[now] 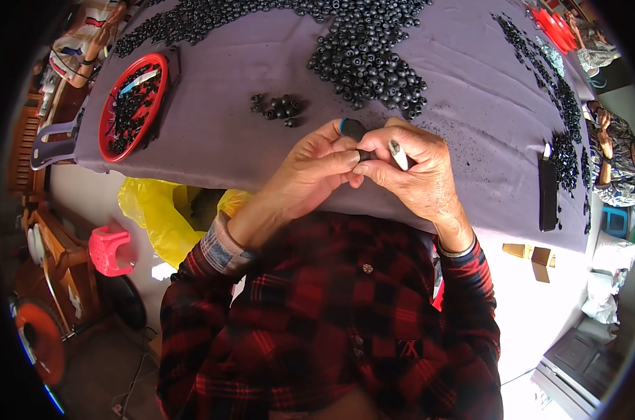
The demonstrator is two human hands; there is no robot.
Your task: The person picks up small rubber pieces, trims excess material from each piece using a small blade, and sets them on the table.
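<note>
Both my hands are close together above the near edge of the cloth-covered table. Between the thumb and fingers of my left hand [307,168] is a small black round piece [366,156]; a dark cover with a blue edge [351,129] sits on one of its fingers. My right hand [426,171] is closed around a slim white-handled tool [398,155], its fingertips meeting the black piece. The tool's working end is hidden. Beyond my hands lies a large pile of black round pieces [363,66] with holes. A small cluster of them [279,108] lies to the left.
On the purple tablecloth [212,119], a red basin [164,80] of black scraps stands left. Along the right edge are scattered black bits [566,150] and a black box [547,192]. A yellow bag [149,210] hangs below, near a pink stool [111,252]. Other people sit around the table.
</note>
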